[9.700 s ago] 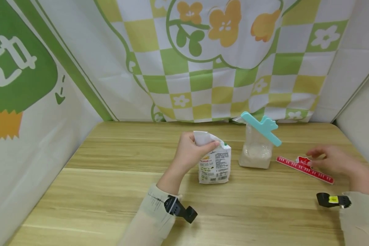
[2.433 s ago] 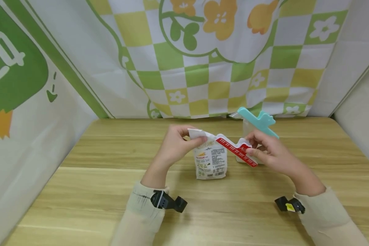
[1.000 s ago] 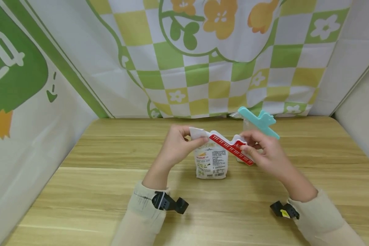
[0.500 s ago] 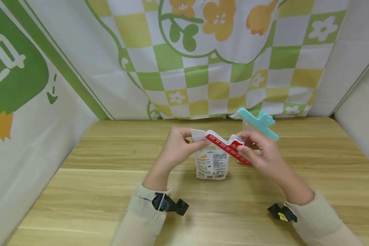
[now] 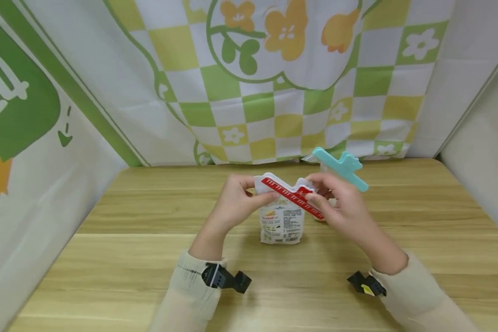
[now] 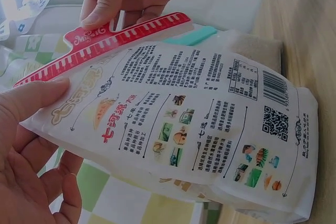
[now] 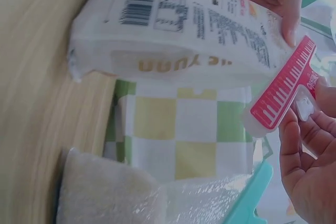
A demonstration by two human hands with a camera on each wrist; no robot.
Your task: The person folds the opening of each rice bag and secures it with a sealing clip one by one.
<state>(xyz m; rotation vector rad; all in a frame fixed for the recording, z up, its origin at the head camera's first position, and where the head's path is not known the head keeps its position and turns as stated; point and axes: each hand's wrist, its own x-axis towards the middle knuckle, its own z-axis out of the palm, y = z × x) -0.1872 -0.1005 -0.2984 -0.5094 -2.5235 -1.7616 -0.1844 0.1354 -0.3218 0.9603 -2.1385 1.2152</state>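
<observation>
A white printed paper bag (image 5: pixel 281 226) stands upright on the table, its top folded over. My left hand (image 5: pixel 236 203) pinches the upper left of the bag between thumb and fingers. My right hand (image 5: pixel 342 203) pinches the handle of a red and white bag clip (image 5: pixel 292 197) with a piano-key pattern. The clip lies slanted across the bag's top, its upper left end close to my left thumb. In the left wrist view the clip (image 6: pixel 105 45) runs along the bag's top edge. The right wrist view shows its end (image 7: pixel 270 114) sticking out past the bag's side.
Behind my right hand stands a clear bag of pale grains (image 7: pixel 105 192), mostly hidden in the head view, with a turquoise clip (image 5: pixel 342 167) on its top. The wooden table (image 5: pixel 149 272) meets a checkered cloth (image 5: pixel 288 108) at the back.
Earlier the red clip lay on the table at the right. My right hand has picked it up and slid it leftward across the bag's top. The left hand has kept its hold.
</observation>
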